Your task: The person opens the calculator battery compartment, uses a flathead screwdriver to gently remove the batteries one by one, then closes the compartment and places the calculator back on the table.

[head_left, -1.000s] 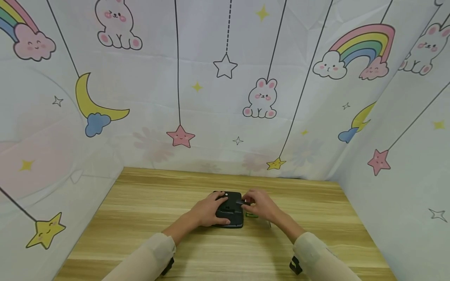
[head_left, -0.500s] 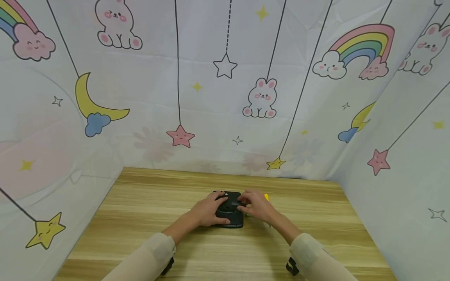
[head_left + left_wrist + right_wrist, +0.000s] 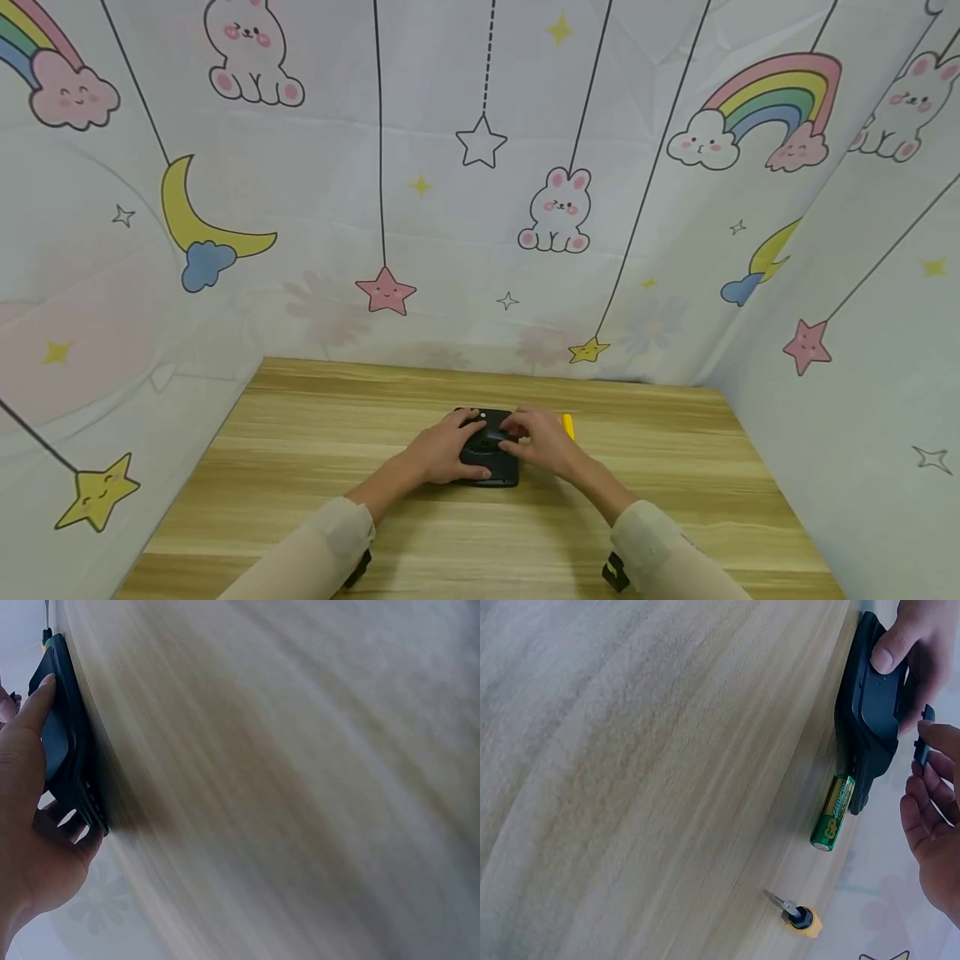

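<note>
A black wedge-shaped calculator (image 3: 506, 472) lies on the table, seemingly back side up. My left hand (image 3: 444, 452) grips it from the left; the left wrist view shows thumb and fingers spread about the calculator (image 3: 69, 705). Between the thumb and fingers of my right hand (image 3: 941, 859) is a small black battery cover (image 3: 923, 746), pinched and held just above the calculator's right part. In the right wrist view, a green GP battery (image 3: 832, 814) lies beside the calculator; the right hand hides it in the head view.
To the right lies a screwdriver (image 3: 801, 919) with a yellow handle (image 3: 568, 427), its shaft bare. The wood-grain table (image 3: 337, 408) is walled by a white printed curtain (image 3: 450, 208) at the back and sides.
My right hand has moved left with the battery cover, over the calculator. The battery has become hidden and the screwdriver's yellow handle has come into sight. The left hand has stayed put.
</note>
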Available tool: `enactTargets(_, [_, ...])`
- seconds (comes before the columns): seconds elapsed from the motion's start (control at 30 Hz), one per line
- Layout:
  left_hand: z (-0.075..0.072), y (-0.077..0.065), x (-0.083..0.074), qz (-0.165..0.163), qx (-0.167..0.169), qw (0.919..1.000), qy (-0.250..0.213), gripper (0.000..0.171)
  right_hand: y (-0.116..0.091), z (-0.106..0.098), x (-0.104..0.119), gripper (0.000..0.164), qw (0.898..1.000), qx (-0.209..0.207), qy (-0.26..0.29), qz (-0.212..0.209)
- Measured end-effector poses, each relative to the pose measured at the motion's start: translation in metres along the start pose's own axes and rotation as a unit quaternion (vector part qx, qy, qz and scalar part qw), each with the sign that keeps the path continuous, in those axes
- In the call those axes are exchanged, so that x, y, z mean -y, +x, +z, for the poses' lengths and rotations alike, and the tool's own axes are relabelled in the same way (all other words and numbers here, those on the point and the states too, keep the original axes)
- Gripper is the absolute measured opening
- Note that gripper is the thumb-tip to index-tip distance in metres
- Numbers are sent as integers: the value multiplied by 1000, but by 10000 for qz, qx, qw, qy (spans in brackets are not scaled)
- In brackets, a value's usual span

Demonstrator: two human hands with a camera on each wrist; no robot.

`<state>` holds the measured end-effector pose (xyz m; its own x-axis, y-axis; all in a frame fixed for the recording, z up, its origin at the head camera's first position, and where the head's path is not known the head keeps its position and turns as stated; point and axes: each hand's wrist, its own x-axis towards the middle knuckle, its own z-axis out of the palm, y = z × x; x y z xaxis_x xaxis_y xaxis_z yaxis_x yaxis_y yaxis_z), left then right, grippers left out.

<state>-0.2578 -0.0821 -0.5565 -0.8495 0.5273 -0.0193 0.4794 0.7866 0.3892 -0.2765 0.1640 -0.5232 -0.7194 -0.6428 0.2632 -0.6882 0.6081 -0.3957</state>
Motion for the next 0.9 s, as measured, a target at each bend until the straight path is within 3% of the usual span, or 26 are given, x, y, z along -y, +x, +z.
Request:
enactTargets(0.5, [-2, -2, 0, 84, -94, 9999, 33, 93, 1, 8, 6, 19, 9997, 157, 115, 178])
enactTargets(0.9, [-6, 0, 2, 145, 8, 9996, 249, 93, 6, 15, 9, 20, 9998, 207, 22, -17])
